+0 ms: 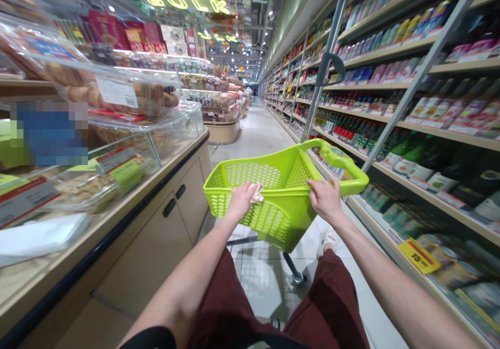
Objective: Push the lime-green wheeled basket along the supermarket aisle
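Note:
A lime-green shopping cart [269, 219] with a perforated basket stands right in front of me, its handle [353, 174] to the right. My left hand [242, 200] is closed on the basket's near rim, with a crumpled white and pink tissue [257, 192] pinched in its fingers. Farther right, my right hand [325, 198] grips the same rim close to the handle. No goods show in the part of the basket I can see. A caster wheel [299, 277] is visible below, near my feet.
On the left runs a bulk-food counter [156, 224] with clear bins and price tags. Tall shelves [390, 151] of bottles and cans line the right side, with a yellow price tag [419, 255]. A tiled aisle [253, 114] leads ahead past a display island [222, 130].

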Available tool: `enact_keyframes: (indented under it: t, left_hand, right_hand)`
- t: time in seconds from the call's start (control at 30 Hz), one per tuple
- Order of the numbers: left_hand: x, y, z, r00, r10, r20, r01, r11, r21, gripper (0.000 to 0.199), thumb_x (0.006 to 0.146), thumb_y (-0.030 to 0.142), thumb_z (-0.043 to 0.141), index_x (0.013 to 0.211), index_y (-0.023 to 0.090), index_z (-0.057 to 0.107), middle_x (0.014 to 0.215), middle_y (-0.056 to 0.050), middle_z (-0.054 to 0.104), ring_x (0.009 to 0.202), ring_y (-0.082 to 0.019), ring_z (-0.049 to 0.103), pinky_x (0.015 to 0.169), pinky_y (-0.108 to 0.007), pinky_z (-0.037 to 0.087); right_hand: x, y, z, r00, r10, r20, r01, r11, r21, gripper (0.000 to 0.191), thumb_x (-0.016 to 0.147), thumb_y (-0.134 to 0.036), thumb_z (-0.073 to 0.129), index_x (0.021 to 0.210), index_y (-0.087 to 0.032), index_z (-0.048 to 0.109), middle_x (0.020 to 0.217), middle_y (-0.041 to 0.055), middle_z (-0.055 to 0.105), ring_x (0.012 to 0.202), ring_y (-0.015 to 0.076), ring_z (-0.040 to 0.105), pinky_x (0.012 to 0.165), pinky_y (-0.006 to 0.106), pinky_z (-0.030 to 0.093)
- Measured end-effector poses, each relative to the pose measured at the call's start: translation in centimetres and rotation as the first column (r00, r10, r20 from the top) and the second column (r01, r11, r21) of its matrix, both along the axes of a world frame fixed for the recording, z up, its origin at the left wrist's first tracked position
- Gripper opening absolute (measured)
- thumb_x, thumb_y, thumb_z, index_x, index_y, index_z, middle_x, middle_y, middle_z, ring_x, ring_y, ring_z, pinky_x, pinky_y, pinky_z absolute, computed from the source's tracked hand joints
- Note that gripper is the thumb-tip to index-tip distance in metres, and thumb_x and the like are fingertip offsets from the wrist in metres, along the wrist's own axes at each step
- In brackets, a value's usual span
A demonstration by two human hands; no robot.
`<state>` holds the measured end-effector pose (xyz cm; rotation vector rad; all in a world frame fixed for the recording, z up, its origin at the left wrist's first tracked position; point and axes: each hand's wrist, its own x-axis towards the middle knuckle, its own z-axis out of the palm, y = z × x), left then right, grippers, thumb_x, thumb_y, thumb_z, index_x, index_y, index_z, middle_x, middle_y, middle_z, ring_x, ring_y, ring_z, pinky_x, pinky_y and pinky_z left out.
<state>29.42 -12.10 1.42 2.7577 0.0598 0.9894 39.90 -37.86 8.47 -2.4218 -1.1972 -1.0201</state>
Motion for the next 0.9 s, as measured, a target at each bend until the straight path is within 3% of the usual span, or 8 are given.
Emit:
enact_keyframes:
  t: [0.1,0.27,0.33,0.43,0.57,0.67,0.77,0.9]
  left_hand:
    - [-1.1,1.5,-0.5,0.997,0.071,-0.023,-0.072,0.997,-0.016,0.036,0.082,0.019,0.039,0.115,0.026,0.050,0.111,-0.008,0.053,0.100,-0.021,0.047,0.084,-0.037,0.036]
    - [-0.4,-1.7,-0.1,1.000,0.031,-0.002,-0.031,0.998,0.053,0.040,0.081,0.018,0.040,0.120,0.026,0.045,0.122,-0.010,0.045,0.110,-0.022,0.041,0.089,-0.038,0.034]
    - [-0.4,-1.8,-0.3,1.000,0.007,0.012,-0.008,0.997,0.077,0.042,0.081,0.018,0.041,0.123,0.026,0.042,0.124,-0.010,0.043,0.113,-0.022,0.038,0.090,-0.039,0.032]
    - [-1.7,1.1,-0.7,0.999,0.036,-0.037,-0.034,0.998,0.051,0.039,0.083,0.022,0.039,0.121,0.029,0.044,0.116,-0.008,0.050,0.105,-0.021,0.045,0.087,-0.038,0.036]
    - [-4.5,6.8,-1.3,0.958,0.280,-0.052,-0.284,0.956,-0.070,0.035,0.084,0.029,0.036,0.115,0.024,0.051,0.116,-0.013,0.049,0.106,-0.027,0.044,0.084,-0.043,0.037]
    - [-5.7,8.6,-1.7,0.925,0.378,-0.043,-0.380,0.913,-0.145,0.038,0.083,0.023,0.034,0.118,0.020,0.048,0.121,-0.019,0.044,0.109,-0.032,0.041,0.082,-0.049,0.037]
    - [-5.2,7.5,-2.0,0.940,0.341,-0.019,-0.339,0.922,-0.186,0.041,0.079,0.011,0.034,0.117,0.017,0.049,0.125,-0.018,0.042,0.115,-0.031,0.036,0.088,-0.048,0.033]
    - [-3.2,3.9,-1.7,0.980,0.199,-0.016,-0.200,0.968,-0.150,0.045,0.075,0.005,0.034,0.114,0.018,0.050,0.126,-0.013,0.042,0.117,-0.026,0.035,0.094,-0.044,0.030]
  right_hand:
    - [-1.2,1.3,0.0,0.999,-0.038,0.005,0.037,0.999,0.028,0.027,0.079,-0.019,0.041,0.100,-0.017,0.058,0.095,0.0072,0.064,0.096,0.0230,0.051,0.096,0.049,0.010]
    - [-3.4,4.5,-0.9,0.998,0.051,-0.035,-0.052,0.998,-0.044,0.030,0.080,-0.021,0.041,0.106,-0.018,0.054,0.105,0.0078,0.060,0.104,0.0239,0.047,0.099,0.051,0.008]
    - [-3.6,5.0,-1.5,0.996,0.073,-0.047,-0.077,0.994,-0.073,0.030,0.079,-0.020,0.041,0.106,-0.018,0.055,0.105,0.0077,0.060,0.103,0.0234,0.047,0.100,0.050,0.007]
    - [-3.1,4.7,-2.4,0.992,0.123,-0.038,-0.126,0.987,-0.101,0.031,0.079,-0.017,0.040,0.106,-0.018,0.055,0.107,0.0078,0.059,0.104,0.0224,0.047,0.101,0.049,0.006]
    - [-2.7,4.2,-2.8,0.989,0.141,-0.034,-0.143,0.985,-0.092,0.031,0.079,-0.017,0.040,0.107,-0.018,0.054,0.108,0.0075,0.059,0.103,0.0220,0.046,0.101,0.048,0.006]
    - [-2.9,4.3,-3.0,0.994,0.103,-0.040,-0.106,0.992,-0.066,0.030,0.078,-0.017,0.042,0.105,-0.018,0.055,0.107,0.0071,0.059,0.103,0.0219,0.046,0.101,0.048,0.007]
    - [-3.0,4.3,-3.1,0.997,0.066,-0.041,-0.068,0.996,-0.050,0.030,0.077,-0.017,0.043,0.104,-0.018,0.056,0.106,0.0074,0.059,0.103,0.0220,0.046,0.100,0.047,0.009]
    - [-2.9,4.1,-3.1,0.997,0.047,-0.064,-0.049,0.998,-0.032,0.030,0.077,-0.018,0.044,0.104,-0.018,0.056,0.107,0.0079,0.059,0.105,0.0229,0.045,0.100,0.048,0.011]
